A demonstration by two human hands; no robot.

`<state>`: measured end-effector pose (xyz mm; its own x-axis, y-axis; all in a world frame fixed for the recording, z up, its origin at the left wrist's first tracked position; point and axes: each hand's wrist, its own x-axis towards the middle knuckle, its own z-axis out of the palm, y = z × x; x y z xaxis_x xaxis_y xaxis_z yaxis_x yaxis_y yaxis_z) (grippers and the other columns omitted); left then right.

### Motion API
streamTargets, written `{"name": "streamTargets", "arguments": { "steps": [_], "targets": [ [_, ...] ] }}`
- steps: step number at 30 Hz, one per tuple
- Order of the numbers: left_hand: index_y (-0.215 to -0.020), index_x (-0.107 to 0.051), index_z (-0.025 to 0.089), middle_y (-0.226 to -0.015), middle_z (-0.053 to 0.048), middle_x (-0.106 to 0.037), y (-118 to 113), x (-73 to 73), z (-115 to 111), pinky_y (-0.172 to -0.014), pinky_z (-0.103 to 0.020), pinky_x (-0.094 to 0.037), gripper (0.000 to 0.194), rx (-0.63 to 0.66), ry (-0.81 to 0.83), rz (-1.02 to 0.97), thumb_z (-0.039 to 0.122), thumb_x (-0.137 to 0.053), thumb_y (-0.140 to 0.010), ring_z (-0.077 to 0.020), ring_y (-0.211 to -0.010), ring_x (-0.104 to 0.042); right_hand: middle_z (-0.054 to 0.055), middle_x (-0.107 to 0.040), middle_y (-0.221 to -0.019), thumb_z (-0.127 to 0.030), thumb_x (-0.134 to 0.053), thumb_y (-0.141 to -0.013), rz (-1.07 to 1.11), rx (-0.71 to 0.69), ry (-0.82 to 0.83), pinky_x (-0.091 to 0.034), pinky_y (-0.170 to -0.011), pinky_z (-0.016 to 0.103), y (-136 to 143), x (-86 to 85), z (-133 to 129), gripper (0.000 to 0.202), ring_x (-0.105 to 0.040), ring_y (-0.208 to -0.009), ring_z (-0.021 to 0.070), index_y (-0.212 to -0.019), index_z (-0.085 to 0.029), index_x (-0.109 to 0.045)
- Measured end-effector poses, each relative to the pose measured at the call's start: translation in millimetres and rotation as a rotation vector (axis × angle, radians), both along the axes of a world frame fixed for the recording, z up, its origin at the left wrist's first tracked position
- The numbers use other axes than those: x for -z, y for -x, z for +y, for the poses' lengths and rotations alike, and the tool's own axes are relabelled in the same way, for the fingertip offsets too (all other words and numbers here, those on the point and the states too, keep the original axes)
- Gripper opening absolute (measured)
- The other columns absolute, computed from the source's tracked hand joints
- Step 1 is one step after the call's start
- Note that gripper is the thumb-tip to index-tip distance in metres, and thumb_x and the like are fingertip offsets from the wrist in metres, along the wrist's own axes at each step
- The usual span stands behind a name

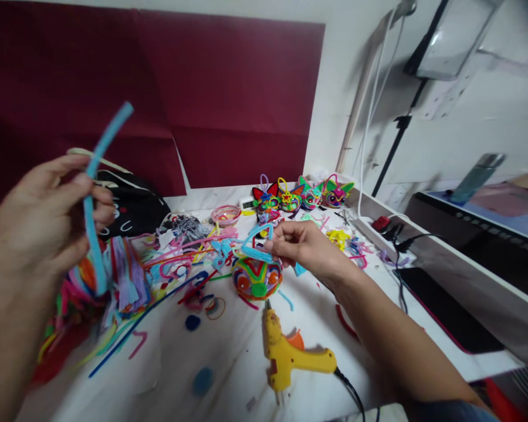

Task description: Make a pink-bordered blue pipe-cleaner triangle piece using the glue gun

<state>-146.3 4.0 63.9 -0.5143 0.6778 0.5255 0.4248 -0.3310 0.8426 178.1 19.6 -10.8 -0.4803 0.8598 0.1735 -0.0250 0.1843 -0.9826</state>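
Observation:
My left hand, raised at the left, pinches a light blue fuzzy strip that stands nearly upright and bends slightly. In my right hand, near the middle, is a light blue fuzzy piece bent into a closed loop. That loop is held just above a colourful round animal face with orange eyes and a green nose, which rests on the table. Whether the loop touches the face, I cannot tell. A yellow glue gun lies in front of the face, its nozzle pointing toward it.
Several finished colourful faces stand at the back. Bundled fuzzy strips lie at the left, with scraps scattered across the middle. A power strip and a black phone-like slab are at the right. A pink round bowl sits behind.

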Motion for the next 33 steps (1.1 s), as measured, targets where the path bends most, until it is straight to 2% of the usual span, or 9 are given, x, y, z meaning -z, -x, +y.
{"name": "streamTargets", "arguments": {
  "steps": [2, 4, 6, 10, 14, 19, 24, 28, 33],
  "targets": [
    [-0.138, -0.038, 0.019, -0.054, 0.012, -0.058, -34, 9.2, -5, -0.053, -0.017, -0.04, 0.063, 0.194, -0.043, -0.064, 0.001, -0.049, -0.078, -0.0013, -0.041, -0.05, -0.005, -0.058, -0.052, -0.038, -0.079, -0.068, 0.06, -0.026, 0.041, -0.034, -0.041, 0.017, -1, -0.7, 3, 0.033, -0.048, -0.042, 0.0048, -0.065, -0.015, -0.057],
    [-0.117, -0.059, 0.012, -0.064, 0.005, -0.065, -63, 23.7, -10, -0.048, -0.017, -0.04, 0.041, 0.319, -0.003, -0.091, 0.009, -0.054, -0.077, -0.0034, -0.041, -0.051, -0.004, -0.062, -0.056, -0.041, -0.079, -0.068, 0.111, -0.047, 0.069, -0.034, -0.04, 0.016, -2, -0.1, 6, 0.034, -0.05, -0.042, 0.0045, -0.067, -0.015, -0.057],
    [-0.095, -0.069, 0.01, -0.074, -0.001, -0.068, -85, 40.3, -14, -0.044, -0.016, -0.038, 0.022, 0.338, 0.028, -0.053, 0.017, -0.062, -0.075, -0.0058, -0.047, -0.054, -0.004, -0.064, -0.058, -0.042, -0.078, -0.069, 0.159, -0.064, 0.081, -0.036, -0.04, 0.015, -2, 1.4, 10, 0.035, -0.051, -0.042, 0.0042, -0.068, -0.015, -0.058],
    [-0.095, -0.071, 0.014, -0.056, 0.0, -0.061, -113, 63.0, -14, -0.043, -0.02, -0.038, 0.033, 0.485, 0.189, -0.034, 0.04, -0.066, -0.075, -0.0105, -0.046, -0.05, -0.004, -0.066, -0.061, -0.042, -0.079, -0.07, 0.258, -0.088, 0.074, -0.037, -0.038, 0.015, 0, 2.6, 13, 0.034, -0.053, -0.042, 0.0046, -0.071, -0.016, -0.057],
    [-0.074, -0.067, 0.019, -0.051, 0.001, -0.059, -130, 64.3, -16, -0.036, -0.022, -0.028, 0.03, 0.555, 0.212, 0.052, 0.048, -0.065, -0.075, -0.0096, -0.038, -0.041, -0.004, -0.063, -0.058, -0.043, -0.08, -0.067, 0.231, -0.034, 0.054, -0.037, -0.038, 0.014, 4, -5.2, 8, 0.035, -0.052, -0.041, 0.0042, -0.068, -0.015, -0.058],
    [-0.063, -0.062, 0.02, -0.044, 0.003, -0.053, -138, 62.0, -16, -0.039, -0.02, -0.03, 0.026, 0.5, 0.156, 0.068, 0.041, -0.065, -0.078, -0.0087, -0.04, -0.041, -0.005, -0.061, -0.055, -0.046, -0.08, -0.065, 0.19, 0.018, 0.003, -0.035, -0.039, 0.015, 9, -19.2, 3, 0.037, -0.05, -0.04, 0.0043, -0.069, -0.015, -0.06],
    [-0.067, -0.063, 0.019, -0.046, 0.004, -0.055, -138, 62.7, -9, -0.041, -0.019, -0.033, 0.02, 0.39, 0.024, -0.193, 0.036, -0.067, -0.077, -0.0083, -0.042, -0.045, -0.004, -0.061, -0.056, -0.052, -0.075, -0.069, 0.176, 0.039, -0.013, -0.035, -0.04, 0.017, 17, -18.8, -4, 0.04, -0.049, -0.04, 0.0049, -0.072, -0.015, -0.06],
    [-0.069, -0.063, 0.017, -0.047, 0.004, -0.055, -145, 61.0, -11, -0.041, -0.019, -0.035, 0.02, 0.384, -0.029, -0.365, 0.035, -0.069, -0.074, -0.0081, -0.041, -0.044, -0.004, -0.059, -0.056, -0.055, -0.08, -0.061, 0.051, -0.045, 0.052, -0.035, -0.04, 0.018, 31, -9.2, -19, 0.046, -0.047, -0.041, 0.0049, -0.07, -0.014, -0.062],
    [-0.064, -0.06, 0.018, -0.049, 0.004, -0.055, -150, 64.2, -13, -0.045, -0.02, -0.039, 0.026, 0.354, -0.038, -0.366, 0.04, -0.069, -0.076, -0.0079, -0.042, -0.044, -0.005, -0.058, -0.054, -0.053, -0.083, -0.058, 0.049, -0.183, 0.137, -0.037, -0.041, 0.017, 46, -4.0, -31, 0.046, -0.047, -0.04, 0.0037, -0.07, -0.013, -0.064]
  ]
}}
